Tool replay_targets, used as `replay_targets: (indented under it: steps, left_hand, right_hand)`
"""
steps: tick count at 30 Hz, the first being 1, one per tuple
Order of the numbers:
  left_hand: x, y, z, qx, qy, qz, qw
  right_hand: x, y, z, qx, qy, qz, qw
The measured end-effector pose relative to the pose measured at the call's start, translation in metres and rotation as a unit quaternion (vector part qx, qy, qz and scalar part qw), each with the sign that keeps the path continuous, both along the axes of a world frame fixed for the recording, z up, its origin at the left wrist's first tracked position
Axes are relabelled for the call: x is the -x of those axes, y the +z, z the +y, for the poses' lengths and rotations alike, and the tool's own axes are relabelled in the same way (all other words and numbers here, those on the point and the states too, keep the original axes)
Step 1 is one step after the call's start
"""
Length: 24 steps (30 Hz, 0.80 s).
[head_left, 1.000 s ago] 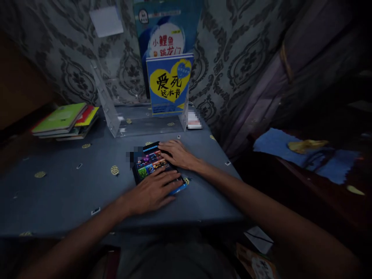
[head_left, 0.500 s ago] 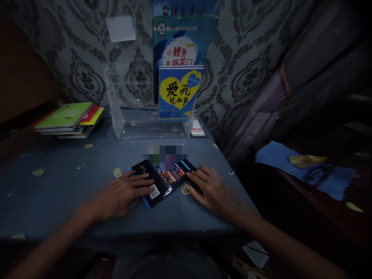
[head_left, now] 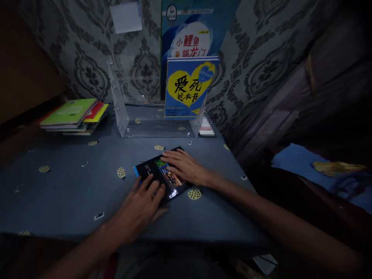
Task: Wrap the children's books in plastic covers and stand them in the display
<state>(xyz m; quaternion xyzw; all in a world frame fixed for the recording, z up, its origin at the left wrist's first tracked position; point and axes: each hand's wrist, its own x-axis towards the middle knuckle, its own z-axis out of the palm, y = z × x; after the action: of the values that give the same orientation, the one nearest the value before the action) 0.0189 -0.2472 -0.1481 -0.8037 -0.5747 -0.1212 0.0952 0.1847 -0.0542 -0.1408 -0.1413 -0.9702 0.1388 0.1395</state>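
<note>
A dark book with a blue spine and small colour pictures lies flat and slanted on the table, back cover up. Across its near left part rests my left hand, fingers spread, covering the barcode area. My right hand lies flat over the far right part of the cover, fingers stretched to the left, hiding some of the pictures. Neither hand is closed around the book.
Beyond the book stands a clear acrylic rack holding a blue book with a yellow heart and a larger teal book. Several stacked books lie at the left. The patterned tablecloth ends at a near edge.
My right hand has moved from the book's right edge up onto its cover. My left hand has shifted toward the near edge. The camera view has shifted slightly.
</note>
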Motion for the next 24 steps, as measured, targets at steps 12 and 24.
replay_targets:
  steps: [12, 24]
  left_hand:
    - [0.014, 0.006, -0.002, 0.041, -0.048, 0.04, 0.997]
    - [0.006, 0.015, -0.01, 0.009, -0.069, 0.184, 0.98]
  right_hand:
    - [-0.01, -0.013, 0.003, -0.038, -0.088, 0.019, 0.995]
    - [-0.015, -0.01, -0.003, -0.056, -0.108, 0.017, 0.992]
